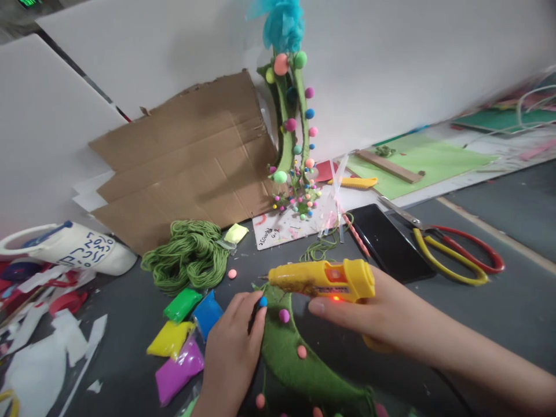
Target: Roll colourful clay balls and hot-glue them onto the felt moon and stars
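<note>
My right hand (347, 313) is wrapped round a yellow hot glue gun (319, 279), its red light lit and its nozzle pointing left. Under the nozzle lies a curved green felt piece (286, 362) dotted with small balls, among them a purple ball (284, 315) and a coral ball (302, 351). At the felt's upper left edge, my left hand (237, 347) pinches a small blue ball (263, 302) between thumb and finger. Whether the blue ball touches the felt I cannot tell. The nozzle tip is just above the blue ball, apart from it.
Green yarn (186, 255) and bagged coloured clay (180, 370) lie left. Behind stands a green felt form with balls (286, 127), near cardboard (186, 162). A black phone (388, 240) and scissors (452, 243) lie right. Paper scraps (39, 365) and a white cup (95, 249) are far left.
</note>
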